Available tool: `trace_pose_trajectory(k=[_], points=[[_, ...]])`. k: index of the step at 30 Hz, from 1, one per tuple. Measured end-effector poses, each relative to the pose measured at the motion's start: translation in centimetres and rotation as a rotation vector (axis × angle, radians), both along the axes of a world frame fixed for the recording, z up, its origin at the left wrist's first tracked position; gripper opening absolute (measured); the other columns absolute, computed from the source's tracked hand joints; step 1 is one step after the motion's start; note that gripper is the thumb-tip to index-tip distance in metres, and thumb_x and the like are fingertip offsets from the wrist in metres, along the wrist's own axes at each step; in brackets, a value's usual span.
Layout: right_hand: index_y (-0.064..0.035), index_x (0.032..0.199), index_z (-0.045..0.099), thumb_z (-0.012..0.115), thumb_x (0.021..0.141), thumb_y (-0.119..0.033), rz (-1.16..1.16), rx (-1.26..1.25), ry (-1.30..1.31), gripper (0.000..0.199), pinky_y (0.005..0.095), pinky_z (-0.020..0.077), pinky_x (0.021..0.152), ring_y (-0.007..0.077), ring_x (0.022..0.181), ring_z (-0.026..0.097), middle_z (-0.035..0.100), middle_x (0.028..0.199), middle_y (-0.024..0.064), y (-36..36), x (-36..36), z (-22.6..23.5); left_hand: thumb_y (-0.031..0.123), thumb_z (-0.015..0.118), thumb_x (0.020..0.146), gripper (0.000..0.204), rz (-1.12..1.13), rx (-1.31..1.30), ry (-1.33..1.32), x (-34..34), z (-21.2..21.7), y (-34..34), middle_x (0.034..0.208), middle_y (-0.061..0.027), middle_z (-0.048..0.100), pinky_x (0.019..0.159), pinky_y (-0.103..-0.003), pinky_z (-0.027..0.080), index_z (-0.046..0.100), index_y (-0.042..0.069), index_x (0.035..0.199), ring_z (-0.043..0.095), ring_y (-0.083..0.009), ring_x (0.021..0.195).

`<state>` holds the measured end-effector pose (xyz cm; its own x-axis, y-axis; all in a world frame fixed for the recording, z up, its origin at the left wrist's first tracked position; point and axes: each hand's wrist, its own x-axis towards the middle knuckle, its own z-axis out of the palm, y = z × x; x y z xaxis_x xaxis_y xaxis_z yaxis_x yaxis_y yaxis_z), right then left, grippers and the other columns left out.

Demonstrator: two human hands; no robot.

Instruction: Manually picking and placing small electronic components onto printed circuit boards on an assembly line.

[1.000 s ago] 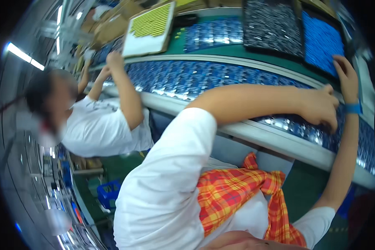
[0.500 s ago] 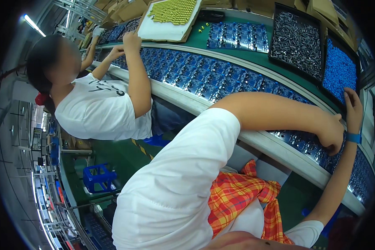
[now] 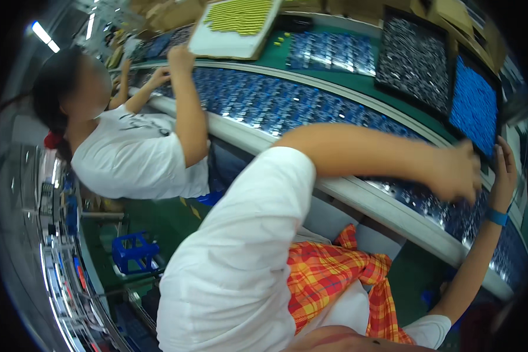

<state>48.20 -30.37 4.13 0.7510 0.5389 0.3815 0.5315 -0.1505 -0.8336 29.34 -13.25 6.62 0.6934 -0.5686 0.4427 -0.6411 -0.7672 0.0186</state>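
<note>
My left hand [image 3: 455, 173] hovers over the line of blue circuit boards [image 3: 402, 196] at the right. Motion smears its fingers, so what they hold, if anything, does not show. Beside it, at the near corner of a black tray of small blue parts [image 3: 474, 108], is my right hand [image 3: 503, 170], with a blue band [image 3: 497, 216] round its wrist. The right hand's fingers point upward and are bent close together. Anything between them is too small to make out.
A black tray of small dark cylindrical parts [image 3: 413, 61] stands beyond the boards, near more circuit boards [image 3: 331, 51] and a white board with yellow parts [image 3: 240, 17]. At my left a co-worker [image 3: 132, 149] reaches over the same line. A blue stool [image 3: 135, 252] stands behind.
My left hand has lifted off the boards and swung up and left, now blurred. The right hand has drawn back slightly from the blue parts. The whole view has shifted a little.
</note>
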Motion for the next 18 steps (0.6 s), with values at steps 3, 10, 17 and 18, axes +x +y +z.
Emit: trace_pose_trajectory(k=[3, 10, 17, 18], points=[[-0.0061, 0.132, 0.063, 0.062, 0.101, -0.022, -0.010, -0.139, 0.011, 0.034, 0.0262, 0.0451, 0.096, 0.0108, 0.104, 0.059, 0.065, 0.110, 0.0022, -4.1, -4.4, 2.4, 0.030, 0.071, 0.085, 0.033, 0.437, -0.008, -0.165, -0.6, 3.2, 6.5, 0.117, -0.0083, 0.069, 0.090, -0.055, 0.049, 0.073, 0.024, 0.117, 0.064, -0.0304, 0.112], [-0.0012, 0.105, 0.070, 0.066, 0.093, -0.005, 0.046, -0.429, -0.092, 0.013, 0.0268, 0.0515, 0.084, 0.0165, 0.092, 0.066, 0.070, 0.098, 0.0075, -6.9, -13.0, 3.6, 0.036, 0.067, 0.089, 0.040, 0.949, 0.004, 0.150, -1.7, 3.0, 17.3, 0.119, -0.0160, 0.066, 0.092, -0.054, 0.045, 0.067, 0.008, 0.118, 0.058, -0.0366, 0.115], [-0.0015, 0.100, 0.071, 0.067, 0.087, -0.001, 0.083, -0.480, -0.232, 0.014, 0.0344, 0.0541, 0.078, 0.0282, 0.090, 0.069, 0.071, 0.098, 0.0133, -5.9, -13.9, 2.7, 0.027, 0.070, 0.089, 0.021, 0.734, 0.188, -0.149, -0.9, 0.4, 19.4, 0.112, -0.0064, 0.072, 0.085, -0.049, 0.051, 0.075, 0.017, 0.107, 0.067, -0.0257, 0.105], [-0.0015, 0.100, 0.071, 0.067, 0.087, -0.001, 0.063, -0.487, -0.231, 0.014, 0.0344, 0.0541, 0.078, 0.0282, 0.090, 0.069, 0.071, 0.098, 0.0133, -5.8, -13.8, 2.9, 0.025, 0.069, 0.090, 0.019, 0.727, 0.175, -0.194, -0.9, 0.1, 19.5, 0.109, -0.0059, 0.072, 0.084, -0.046, 0.052, 0.075, 0.016, 0.105, 0.068, -0.0261, 0.103]])
